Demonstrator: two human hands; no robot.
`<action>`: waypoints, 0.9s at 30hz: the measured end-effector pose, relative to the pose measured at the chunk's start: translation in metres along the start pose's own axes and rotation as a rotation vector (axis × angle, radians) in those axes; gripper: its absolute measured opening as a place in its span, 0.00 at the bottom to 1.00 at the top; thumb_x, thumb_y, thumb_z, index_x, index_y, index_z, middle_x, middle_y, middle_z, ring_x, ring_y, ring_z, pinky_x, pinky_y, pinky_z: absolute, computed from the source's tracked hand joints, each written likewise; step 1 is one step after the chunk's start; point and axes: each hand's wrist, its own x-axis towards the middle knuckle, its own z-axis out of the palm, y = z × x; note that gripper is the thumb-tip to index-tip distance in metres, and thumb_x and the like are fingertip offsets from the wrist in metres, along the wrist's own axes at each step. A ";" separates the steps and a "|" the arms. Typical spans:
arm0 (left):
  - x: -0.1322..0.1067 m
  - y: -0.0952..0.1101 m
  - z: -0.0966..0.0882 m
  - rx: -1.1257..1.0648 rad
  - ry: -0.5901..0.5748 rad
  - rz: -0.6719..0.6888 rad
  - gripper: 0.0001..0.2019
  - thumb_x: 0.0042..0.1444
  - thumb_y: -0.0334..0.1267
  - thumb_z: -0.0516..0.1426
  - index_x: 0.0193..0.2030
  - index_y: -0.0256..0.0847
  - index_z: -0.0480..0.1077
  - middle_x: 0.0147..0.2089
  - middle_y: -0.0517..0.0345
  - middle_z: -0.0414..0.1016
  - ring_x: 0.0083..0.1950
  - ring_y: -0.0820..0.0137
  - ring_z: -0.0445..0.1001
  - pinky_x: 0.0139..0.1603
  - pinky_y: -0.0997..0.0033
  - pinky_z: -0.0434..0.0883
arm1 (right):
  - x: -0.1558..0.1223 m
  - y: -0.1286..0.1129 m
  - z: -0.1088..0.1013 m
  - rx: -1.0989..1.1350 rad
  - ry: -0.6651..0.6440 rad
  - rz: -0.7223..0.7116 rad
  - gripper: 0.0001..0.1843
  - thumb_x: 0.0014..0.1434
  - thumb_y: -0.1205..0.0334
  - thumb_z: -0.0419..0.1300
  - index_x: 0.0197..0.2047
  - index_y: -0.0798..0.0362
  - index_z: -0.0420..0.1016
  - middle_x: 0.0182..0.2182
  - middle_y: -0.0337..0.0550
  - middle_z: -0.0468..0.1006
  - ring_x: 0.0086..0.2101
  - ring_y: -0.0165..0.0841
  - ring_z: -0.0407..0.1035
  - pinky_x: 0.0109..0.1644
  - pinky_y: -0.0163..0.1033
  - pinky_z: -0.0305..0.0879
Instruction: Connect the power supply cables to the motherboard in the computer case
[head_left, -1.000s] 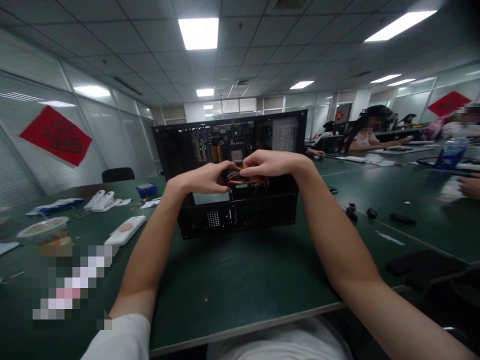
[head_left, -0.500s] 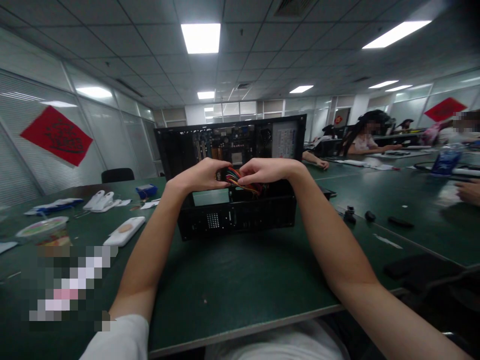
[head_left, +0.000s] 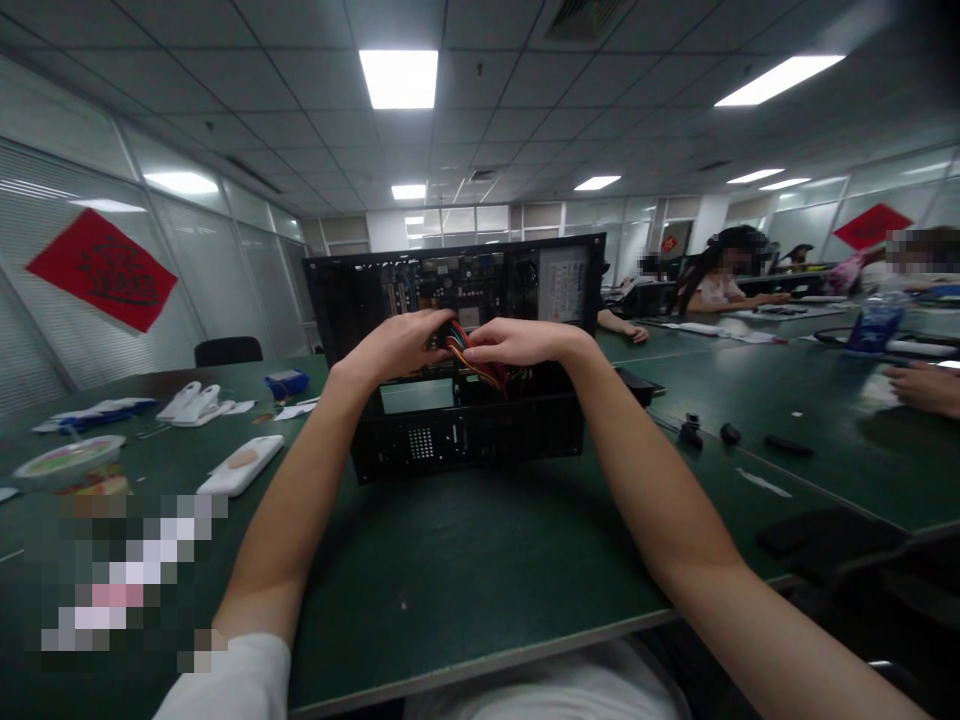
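Note:
A black computer case (head_left: 525, 440) stands upright on the table with its open side toward me. Inside it are a motherboard (head_left: 444, 290) and, at the upper right, a power supply (head_left: 564, 288) with a label. My left hand (head_left: 405, 342) reaches in, its fingers closed on the upper end of a bundle of coloured power cables (head_left: 487, 371). From the right, my right hand (head_left: 517, 342) pinches the same bundle between thumb and fingers. The cables hang down in red, yellow and black. The left fingertips and the cable ends are partly hidden.
The green table (head_left: 450, 570) spreads around the case. Left are a white box (head_left: 244, 466), a lidded bowl (head_left: 71, 460) and a blue box (head_left: 286, 384). Small black parts (head_left: 729, 434) and a water bottle (head_left: 876, 322) lie to the right. Other people sit further off.
My left fingers and thumb have drawn closer together at the cables. My right hand stays on the bundle. The whole view has shifted slightly.

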 end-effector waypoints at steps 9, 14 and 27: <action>-0.001 -0.002 0.008 -0.082 -0.059 0.004 0.27 0.63 0.42 0.56 0.67 0.39 0.58 0.58 0.44 0.73 0.54 0.61 0.75 0.51 0.65 0.70 | 0.022 0.023 0.013 -0.389 0.573 -0.140 0.12 0.59 0.67 0.57 0.47 0.58 0.71 0.43 0.49 0.75 0.39 0.34 0.67 0.43 0.37 0.61; -0.003 -0.009 0.006 -0.124 -0.029 -0.031 0.27 0.61 0.43 0.58 0.64 0.39 0.60 0.56 0.45 0.75 0.53 0.61 0.76 0.49 0.66 0.71 | 0.029 0.019 0.025 -0.572 0.614 -0.142 0.16 0.62 0.67 0.55 0.53 0.55 0.67 0.49 0.51 0.71 0.43 0.37 0.68 0.44 0.38 0.61; 0.003 -0.005 0.015 0.054 0.136 -0.100 0.11 0.61 0.41 0.57 0.44 0.38 0.76 0.41 0.48 0.79 0.41 0.62 0.77 0.43 0.65 0.71 | 0.029 0.018 0.026 -0.695 0.629 -0.056 0.15 0.64 0.70 0.51 0.51 0.54 0.71 0.52 0.52 0.72 0.48 0.41 0.67 0.46 0.40 0.62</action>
